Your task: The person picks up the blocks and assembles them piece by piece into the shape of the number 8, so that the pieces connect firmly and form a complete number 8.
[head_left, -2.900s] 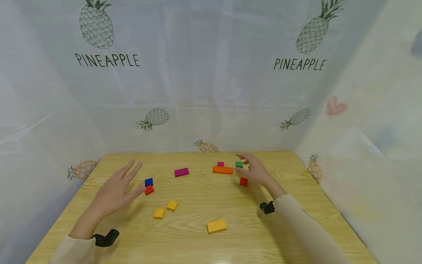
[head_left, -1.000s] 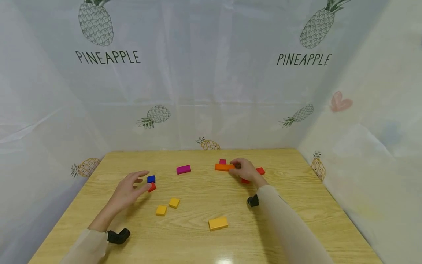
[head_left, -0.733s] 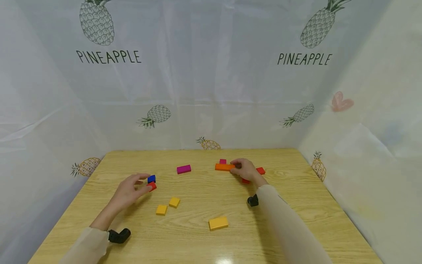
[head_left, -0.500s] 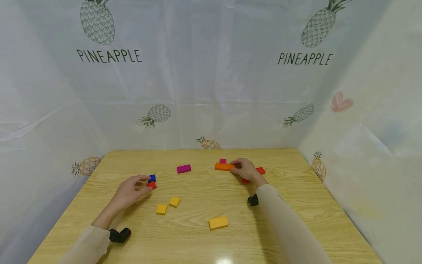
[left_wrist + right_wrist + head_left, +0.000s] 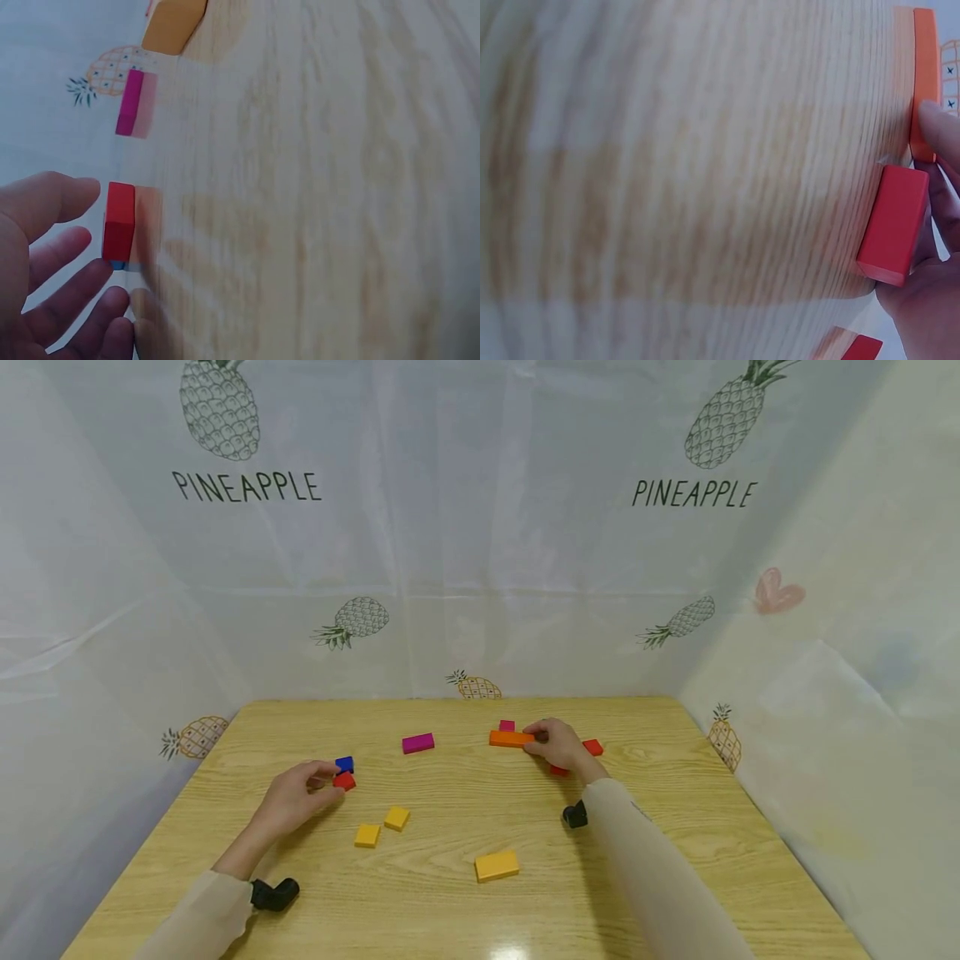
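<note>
In the head view my left hand (image 5: 294, 795) is beside a red block (image 5: 344, 782) and a blue block (image 5: 344, 764), which lie against each other. Its fingers bend loosely; the left wrist view shows thumb and fingertips spread around the red block (image 5: 119, 221), the thumb apart from it. Across the table, my right hand (image 5: 558, 745) pinches the right end of a long orange block (image 5: 510, 739), thumb in front. The right wrist view has the thumb over the orange block (image 5: 925, 67). Another red block (image 5: 558, 770) sits partly hidden below this hand. The green block seen earlier is hidden.
A magenta block (image 5: 417, 743) lies between the hands, a pink block (image 5: 507, 726) behind the orange one. Another red block (image 5: 593, 747) is right of my right hand. Two small yellow blocks (image 5: 397, 817) and a larger yellow block (image 5: 497, 866) lie nearer on the wooden table (image 5: 435, 927).
My right hand has come down onto the orange block's end and stayed there. The left hand has lowered beside the red and blue blocks, its fingers bending; the red block has turned slightly.
</note>
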`<state>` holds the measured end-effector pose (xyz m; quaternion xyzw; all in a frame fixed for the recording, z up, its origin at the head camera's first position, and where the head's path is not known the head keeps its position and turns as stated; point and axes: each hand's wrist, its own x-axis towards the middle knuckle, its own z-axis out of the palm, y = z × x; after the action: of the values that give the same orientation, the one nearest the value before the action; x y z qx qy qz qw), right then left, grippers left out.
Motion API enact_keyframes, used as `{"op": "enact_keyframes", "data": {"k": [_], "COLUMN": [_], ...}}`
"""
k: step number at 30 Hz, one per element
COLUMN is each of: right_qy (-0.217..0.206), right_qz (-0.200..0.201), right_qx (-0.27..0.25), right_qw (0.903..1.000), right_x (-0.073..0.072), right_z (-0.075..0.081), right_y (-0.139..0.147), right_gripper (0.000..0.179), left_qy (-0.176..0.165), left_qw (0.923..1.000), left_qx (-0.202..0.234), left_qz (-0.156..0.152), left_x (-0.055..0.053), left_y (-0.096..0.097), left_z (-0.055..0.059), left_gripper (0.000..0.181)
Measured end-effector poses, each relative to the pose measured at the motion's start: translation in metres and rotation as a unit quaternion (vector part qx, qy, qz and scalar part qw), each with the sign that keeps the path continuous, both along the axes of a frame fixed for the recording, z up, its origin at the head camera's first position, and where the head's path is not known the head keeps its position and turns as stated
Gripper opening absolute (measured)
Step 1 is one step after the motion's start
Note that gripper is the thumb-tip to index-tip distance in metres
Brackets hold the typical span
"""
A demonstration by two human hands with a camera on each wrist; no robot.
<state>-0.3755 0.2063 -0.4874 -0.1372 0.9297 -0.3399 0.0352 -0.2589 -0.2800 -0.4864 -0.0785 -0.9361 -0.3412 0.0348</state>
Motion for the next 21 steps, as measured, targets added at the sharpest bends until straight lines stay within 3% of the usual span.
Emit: {"op": "enact_keyframes", "data": {"k": [10,21], "right_qy": [-0.003,-0.006], "right_qz": [0.001,0.000], "right_qx": [0.004,0.009], "right_qw": [1.0000,0.9999], "right_x": [0.0006,-0.0040], "right_z": [0.0020,-0.0029], "right_y": [-0.0021,0.0000], "right_gripper": [0.034,0.035], "left_qy": [-0.002,0.002], "left_qw": [0.9999,0.9998], "left_qx": [-0.005,-0.010], "left_qz": [0.011,0.020], "left_x": [-0.0004,-0.0076], "left_y": [-0.0007,-0.0031], "left_z": [-0.0003,-0.0086], "left_gripper": [0.043,0.038]}}
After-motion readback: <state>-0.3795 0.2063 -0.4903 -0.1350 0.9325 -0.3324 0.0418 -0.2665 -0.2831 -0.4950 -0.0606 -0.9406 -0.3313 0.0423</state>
